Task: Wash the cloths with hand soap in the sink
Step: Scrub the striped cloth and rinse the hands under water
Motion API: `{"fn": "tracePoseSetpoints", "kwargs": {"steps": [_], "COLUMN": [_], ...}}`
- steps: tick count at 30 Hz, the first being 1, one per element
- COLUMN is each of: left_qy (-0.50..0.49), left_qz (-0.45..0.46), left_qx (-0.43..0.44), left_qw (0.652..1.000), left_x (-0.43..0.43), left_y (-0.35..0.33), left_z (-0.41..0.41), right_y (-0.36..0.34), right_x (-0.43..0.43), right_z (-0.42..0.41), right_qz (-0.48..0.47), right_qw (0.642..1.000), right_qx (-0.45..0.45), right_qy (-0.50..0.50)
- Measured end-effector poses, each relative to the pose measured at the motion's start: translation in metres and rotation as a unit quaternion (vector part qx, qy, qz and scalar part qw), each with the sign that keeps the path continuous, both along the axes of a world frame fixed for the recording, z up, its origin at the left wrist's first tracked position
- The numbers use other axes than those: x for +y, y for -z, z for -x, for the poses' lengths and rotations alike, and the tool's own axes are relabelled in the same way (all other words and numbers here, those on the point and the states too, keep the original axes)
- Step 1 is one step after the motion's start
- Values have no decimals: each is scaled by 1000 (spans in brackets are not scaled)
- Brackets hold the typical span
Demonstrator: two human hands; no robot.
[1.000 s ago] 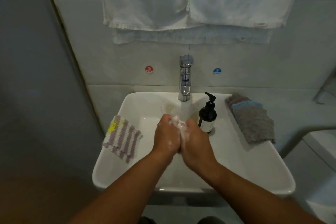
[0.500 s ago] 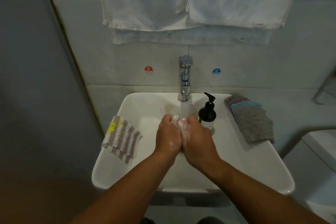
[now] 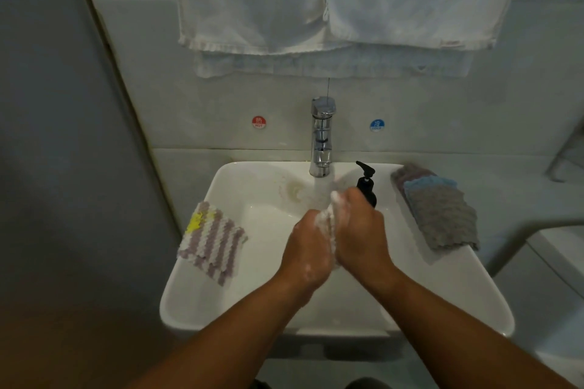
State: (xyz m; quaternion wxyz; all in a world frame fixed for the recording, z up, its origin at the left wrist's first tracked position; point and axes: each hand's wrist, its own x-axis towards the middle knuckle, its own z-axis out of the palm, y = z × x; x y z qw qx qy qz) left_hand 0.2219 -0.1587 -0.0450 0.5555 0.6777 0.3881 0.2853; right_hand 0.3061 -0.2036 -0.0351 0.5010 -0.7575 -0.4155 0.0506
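A small lathered cloth (image 3: 329, 228) was bunched between the two hands over the middle of the sink (image 3: 202, 303), just in front of the water (image 3: 319, 191) falling from the tap (image 3: 322, 136). The left hand (image 3: 308, 251) and the right hand (image 3: 360, 227) were both curled round it, pressed close together, with foam showing at the knuckles and wrists.

The likeliest slip was with the soap bottle (image 3: 366, 188), which stood just behind the right hand's knuckles; a forward scrub could tip it into the basin. Suds also made the cloth slick, so it could squirt out of the grasp. The striped cloth (image 3: 211, 243) hung partly over the left rim, and a nudge from the left forearm might slide it off. The stack of grey and blue cloths (image 3: 442, 215) sat on the right rim, well apart from the hands, though spray might wet it.

Room to move lay toward the near rim and the left half of the basin; the tap and bottle closed off the back.
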Motion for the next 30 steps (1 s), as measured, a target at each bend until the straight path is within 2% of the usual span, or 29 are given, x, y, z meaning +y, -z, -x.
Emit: {"fn": "tracePoseSetpoints", "kwargs": {"steps": [2,5,8,11,15,20,24,25,30], "left_qy": [18,-42,-86,-26,35,37,24,24,29], "left_qz": [-27,20,11,61,7,-15,159,177,78], "left_qx": [3,-57,-30,-26,-58,-85,-73,-76,-81], "left_qw": [999,997,996,997,998,996,984,981,993], "left_x": [0,11,22,6,-6,9,14,15,28], "left_y": [-1,-9,-6,-2,-5,-5,1,4,8], "left_z": [2,2,4,3,10,19,23,23,26], "right_y": [5,19,21,15,13,6,6,10,18], "right_x": [1,-6,-13,-8,-1,-2,-12,-14,-9], "right_z": [-5,11,30,14,-15,-10,-2,-2,-20], "right_qz": [36,107,82,33,45,-54,-61,-46,41], "right_qw": [999,990,991,997,998,997,991,991,984], "right_qx": [-5,-75,3,-15,-52,56,111,120,162], "right_qy": [12,-55,-106,-67,1,5,-33,-38,-55]}}
